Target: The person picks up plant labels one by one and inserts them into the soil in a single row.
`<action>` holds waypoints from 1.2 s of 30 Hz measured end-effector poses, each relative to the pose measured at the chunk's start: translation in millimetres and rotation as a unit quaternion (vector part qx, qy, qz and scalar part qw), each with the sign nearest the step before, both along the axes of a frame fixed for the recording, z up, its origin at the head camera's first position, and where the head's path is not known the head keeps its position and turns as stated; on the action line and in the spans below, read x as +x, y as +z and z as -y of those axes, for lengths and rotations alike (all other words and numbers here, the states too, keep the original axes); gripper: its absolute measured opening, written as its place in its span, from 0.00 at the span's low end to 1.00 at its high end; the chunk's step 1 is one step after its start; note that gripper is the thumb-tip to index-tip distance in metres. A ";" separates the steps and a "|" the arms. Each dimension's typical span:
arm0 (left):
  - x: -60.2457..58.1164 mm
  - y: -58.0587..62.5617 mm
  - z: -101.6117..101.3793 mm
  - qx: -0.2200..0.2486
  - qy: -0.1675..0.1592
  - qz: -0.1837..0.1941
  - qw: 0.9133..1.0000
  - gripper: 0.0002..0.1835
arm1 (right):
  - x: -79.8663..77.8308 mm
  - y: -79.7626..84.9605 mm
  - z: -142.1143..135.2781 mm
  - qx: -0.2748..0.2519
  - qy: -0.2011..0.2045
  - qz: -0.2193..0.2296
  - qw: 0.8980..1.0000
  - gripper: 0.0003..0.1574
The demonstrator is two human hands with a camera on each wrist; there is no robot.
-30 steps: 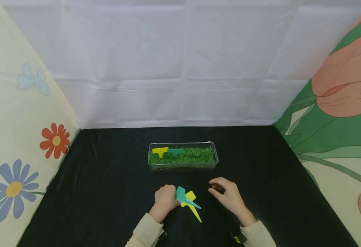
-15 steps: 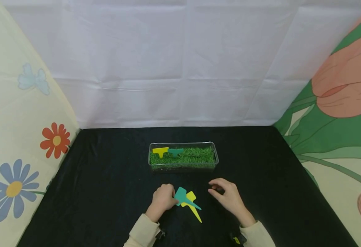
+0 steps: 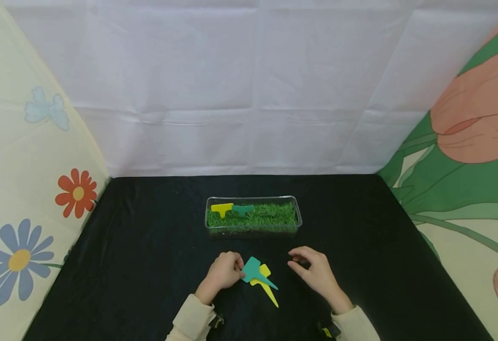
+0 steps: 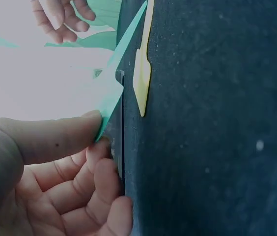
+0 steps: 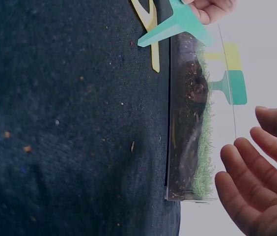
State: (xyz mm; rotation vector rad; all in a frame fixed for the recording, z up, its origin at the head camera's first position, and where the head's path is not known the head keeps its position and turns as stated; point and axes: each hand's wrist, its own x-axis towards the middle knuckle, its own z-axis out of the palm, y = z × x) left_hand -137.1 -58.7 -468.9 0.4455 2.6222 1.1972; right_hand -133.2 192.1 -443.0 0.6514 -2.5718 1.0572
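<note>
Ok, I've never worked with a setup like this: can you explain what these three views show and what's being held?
There is no machine here, just a person's bare left hand and right hand. The wide view is taken from the head, looking forward and down; the two close ones come from the left and right wrists, each facing that hand's work.

The left hand pinches a pointed teal marker by its broad end; the right holds nothing. A yellow marker lies on the black cloth. Beyond the hands, a clear tray of grass over soil has a second yellow marker and second teal marker stuck in it.
</note>
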 end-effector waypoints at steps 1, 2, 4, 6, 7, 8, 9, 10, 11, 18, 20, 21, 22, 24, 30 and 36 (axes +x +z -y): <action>-0.6 0.1 0.5 0.005 -0.004 0.002 1.000 0.08 | 0.1 0.1 0.1 0.000 0.001 -0.001 1.000 0.14; -1.1 -0.4 1.0 0.009 -0.008 0.002 1.000 0.07 | 0.1 0.1 0.1 0.000 0.001 -0.001 1.000 0.14; -2.1 -1.2 1.8 0.022 -0.023 0.001 0.999 0.07 | 0.1 0.2 0.1 0.000 0.002 0.000 1.000 0.14; -3.3 -2.3 2.4 0.042 -0.047 -0.002 0.998 0.07 | 0.1 0.3 0.0 -0.002 0.003 0.002 1.000 0.13; -3.7 -2.5 2.6 0.054 -0.061 -0.003 0.997 0.06 | 0.2 0.2 -0.1 -0.003 0.003 0.003 1.000 0.13; -4.1 -2.9 2.7 0.066 -0.076 -0.005 0.995 0.06 | 0.2 0.1 -0.2 -0.004 0.003 0.004 1.000 0.13; -4.5 -3.1 2.6 0.075 -0.092 -0.008 0.993 0.06 | 0.3 0.0 -0.3 -0.004 0.002 0.004 1.000 0.13; -4.9 -3.2 2.5 0.085 -0.105 -0.009 0.991 0.06 | 0.4 -0.1 -0.4 -0.005 0.002 0.003 1.000 0.13; -5.2 -3.4 2.4 0.092 -0.116 -0.010 0.989 0.06 | 0.6 -0.2 -0.5 -0.005 0.002 0.003 1.000 0.13; -6.1 -0.9 2.3 0.127 -0.144 -0.012 0.981 0.04 | 0.8 -0.5 -0.9 -0.004 -0.001 0.001 1.000 0.13; -6.2 0.5 2.8 0.138 -0.144 -0.012 0.980 0.03 | 0.9 -0.6 -1.1 -0.004 -0.002 0.002 1.000 0.13; -6.2 1.2 3.1 0.142 -0.144 -0.013 0.979 0.03 | 1.1 -0.7 -1.1 -0.004 -0.002 0.001 1.000 0.13; -6.3 1.6 3.4 0.147 -0.144 -0.016 0.979 0.03 | 1.2 -0.8 -1.1 -0.004 -0.002 0.002 1.000 0.13; -6.2 2.3 4.0 0.152 -0.143 -0.027 0.978 0.03 | 1.5 -1.0 -1.1 -0.005 -0.002 0.002 1.000 0.13; -6.7 2.9 4.1 0.155 -0.126 -0.065 0.978 0.03 | 1.8 -1.5 -1.1 -0.006 0.001 0.001 1.000 0.13; -8.1 8.4 4.9 0.159 -0.106 -0.088 0.978 0.02 | 1.3 -0.4 -0.7 -0.006 0.005 -0.001 1.000 0.13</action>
